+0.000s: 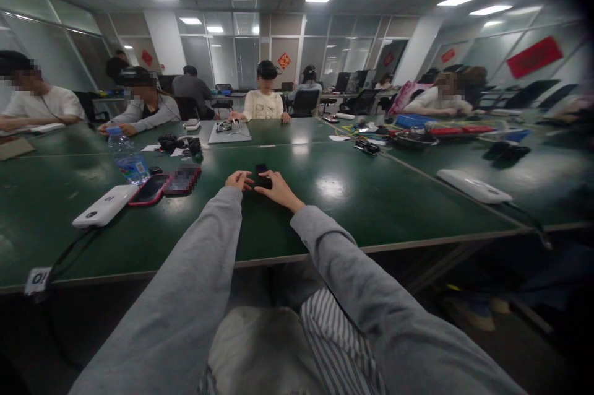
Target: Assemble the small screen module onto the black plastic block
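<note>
Both my hands are over the green table in front of me. My right hand curls its thumb and fingers around a small dark block-like object, whose exact kind I cannot make out. A flat black piece shows just beyond it; whether the two are joined is unclear. Just to the left, my left hand has its fingers stretched out towards the dark object, with nothing seen in them.
On the left are a white power bank with a cable, a pink-edged phone, another pink-edged item and a water bottle. Another white power bank lies right. Several people sit around; one person faces me.
</note>
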`<act>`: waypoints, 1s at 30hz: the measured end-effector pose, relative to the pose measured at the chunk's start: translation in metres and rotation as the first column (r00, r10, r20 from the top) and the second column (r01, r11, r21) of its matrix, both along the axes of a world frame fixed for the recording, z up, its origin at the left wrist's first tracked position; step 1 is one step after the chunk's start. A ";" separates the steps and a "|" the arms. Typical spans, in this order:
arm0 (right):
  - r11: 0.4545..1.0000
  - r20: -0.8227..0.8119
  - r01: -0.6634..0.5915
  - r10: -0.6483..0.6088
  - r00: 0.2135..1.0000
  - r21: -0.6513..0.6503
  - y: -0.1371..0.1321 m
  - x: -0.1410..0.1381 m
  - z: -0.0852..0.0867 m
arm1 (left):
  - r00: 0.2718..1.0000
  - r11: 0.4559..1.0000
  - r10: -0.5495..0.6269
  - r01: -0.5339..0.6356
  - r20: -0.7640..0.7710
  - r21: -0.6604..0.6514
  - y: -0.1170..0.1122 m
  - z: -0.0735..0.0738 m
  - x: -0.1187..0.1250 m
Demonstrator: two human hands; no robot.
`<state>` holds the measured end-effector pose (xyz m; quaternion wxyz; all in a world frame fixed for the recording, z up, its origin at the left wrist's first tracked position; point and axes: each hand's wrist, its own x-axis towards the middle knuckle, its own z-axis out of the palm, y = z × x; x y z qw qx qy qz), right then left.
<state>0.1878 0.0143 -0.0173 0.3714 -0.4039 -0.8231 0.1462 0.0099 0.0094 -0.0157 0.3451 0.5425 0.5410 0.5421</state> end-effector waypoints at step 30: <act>0.976 -0.104 -0.203 0.210 0.972 0.075 0.001 0.000 0.002 | 0.978 0.970 0.206 -0.199 -0.038 0.138 0.031 -0.025 -0.018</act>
